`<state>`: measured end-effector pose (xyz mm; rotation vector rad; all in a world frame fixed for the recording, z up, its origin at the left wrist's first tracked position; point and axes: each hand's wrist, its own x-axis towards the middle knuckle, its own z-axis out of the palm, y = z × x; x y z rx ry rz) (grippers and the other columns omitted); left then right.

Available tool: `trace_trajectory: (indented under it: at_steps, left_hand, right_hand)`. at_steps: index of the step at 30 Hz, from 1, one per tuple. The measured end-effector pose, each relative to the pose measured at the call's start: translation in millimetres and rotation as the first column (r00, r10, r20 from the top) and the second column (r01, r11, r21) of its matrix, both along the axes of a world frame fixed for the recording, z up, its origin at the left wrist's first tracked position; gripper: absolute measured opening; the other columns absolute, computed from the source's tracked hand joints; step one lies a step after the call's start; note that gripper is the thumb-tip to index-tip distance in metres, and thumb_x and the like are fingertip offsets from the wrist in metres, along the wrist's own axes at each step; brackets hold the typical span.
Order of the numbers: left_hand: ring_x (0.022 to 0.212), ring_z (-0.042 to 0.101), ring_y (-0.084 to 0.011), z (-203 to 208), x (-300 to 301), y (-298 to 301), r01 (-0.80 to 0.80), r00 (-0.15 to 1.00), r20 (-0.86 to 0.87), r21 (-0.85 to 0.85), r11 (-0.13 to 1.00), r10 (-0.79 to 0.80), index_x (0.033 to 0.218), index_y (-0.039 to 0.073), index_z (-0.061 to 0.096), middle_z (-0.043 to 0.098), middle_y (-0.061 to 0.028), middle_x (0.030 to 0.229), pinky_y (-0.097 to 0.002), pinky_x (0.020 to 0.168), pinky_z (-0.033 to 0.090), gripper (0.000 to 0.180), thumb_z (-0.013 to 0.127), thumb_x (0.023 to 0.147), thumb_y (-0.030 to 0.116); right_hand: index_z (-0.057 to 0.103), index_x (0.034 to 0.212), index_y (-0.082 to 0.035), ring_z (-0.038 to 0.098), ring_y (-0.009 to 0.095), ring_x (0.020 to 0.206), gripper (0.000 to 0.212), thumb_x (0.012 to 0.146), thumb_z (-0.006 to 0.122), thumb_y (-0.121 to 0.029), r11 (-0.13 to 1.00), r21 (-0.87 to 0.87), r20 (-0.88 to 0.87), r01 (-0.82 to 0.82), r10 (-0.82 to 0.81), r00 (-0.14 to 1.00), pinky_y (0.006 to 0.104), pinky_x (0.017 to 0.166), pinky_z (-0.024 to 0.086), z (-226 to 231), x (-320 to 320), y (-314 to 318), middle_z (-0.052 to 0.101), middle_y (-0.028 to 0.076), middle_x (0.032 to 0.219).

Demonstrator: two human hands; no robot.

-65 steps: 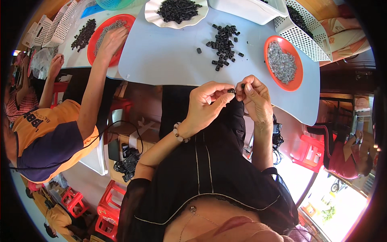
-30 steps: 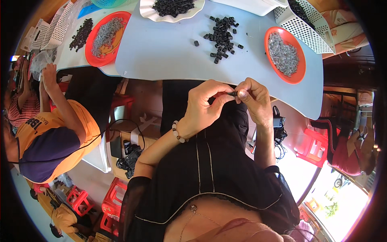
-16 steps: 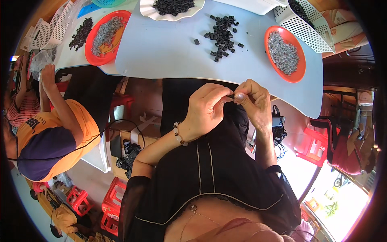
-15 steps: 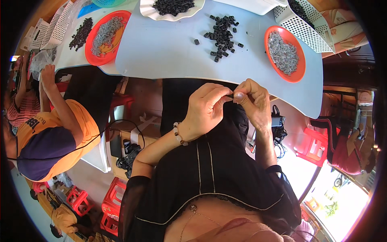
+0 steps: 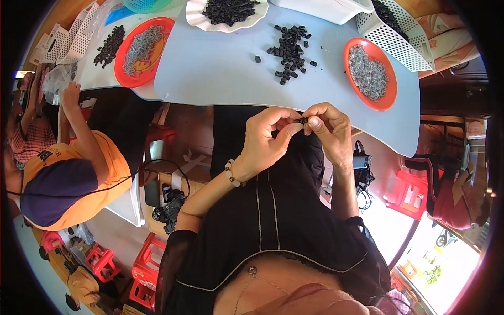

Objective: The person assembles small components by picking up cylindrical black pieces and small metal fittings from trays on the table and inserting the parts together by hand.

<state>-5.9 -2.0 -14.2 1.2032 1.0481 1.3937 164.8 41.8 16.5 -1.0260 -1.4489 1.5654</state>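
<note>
Just off the table's near edge, my hands meet over my lap. A small black plastic part is pinched between the fingertips of my left hand. My right hand is closed at the part's other end, thumb and forefinger against it; whatever else those fingers hold is too small to make out. Ahead on the pale blue table lies a loose pile of small black plastic pieces. To the right is an orange-red plate of small shiny metal pieces.
A white scalloped dish of black parts stands at the far side. Perforated white baskets and a white bin are at the back. On the left are another red plate and a co-worker in an orange shirt. Red stools stand around.
My left fingers have loosened and shifted slightly, so more of the black part shows between my hands. The right hand stays nearly in place.
</note>
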Motion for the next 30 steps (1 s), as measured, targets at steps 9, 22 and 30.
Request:
trace_trajectory:
  at_steps: [9,22,30]
  left_hand:
    - [0.076,0.056,-0.0053,-1,1,-1,0.029,1.0,0.011,-0.053,0.998,-0.029,0.104,-0.006,0.064,0.063,-0.0025,0.086,-0.0198,0.069,0.048,0.016,0.068,0.09,-0.001]
    - [0.084,0.063,-0.0101,-4,1,-1,0.024,1.0,0.009,-0.014,1.0,-0.023,0.104,-0.006,0.063,0.065,-0.0075,0.096,-0.023,0.075,0.052,0.016,0.067,0.089,-0.006]
    - [0.088,0.064,-0.0125,-5,-1,-2,0.01,0.998,-0.063,0.05,0.999,-0.007,0.103,-0.006,0.064,0.064,-0.0085,0.098,-0.0252,0.079,0.053,0.017,0.067,0.086,-0.01]
  right_hand:
    - [0.064,0.101,0.002,0.062,0.009,0.082,0.013,0.09,0.069,-0.004,0.998,0.01,0.029,-0.067,0.067,0.997,0.0236,0.077,0.051,-1,11,3,0.067,0.004,0.09]
    - [0.064,0.097,0.002,0.059,0.01,0.077,0.016,0.092,0.069,-0.012,0.992,-0.128,-0.135,0.002,-0.019,0.991,0.0245,0.071,0.049,-12,8,3,0.065,0.005,0.084]
    - [0.063,0.09,0.0,0.057,0.012,0.069,0.021,0.089,0.073,-0.018,0.969,-0.236,-0.355,-0.079,-0.01,0.935,0.0262,0.065,0.048,-25,15,4,0.065,0.007,0.08]
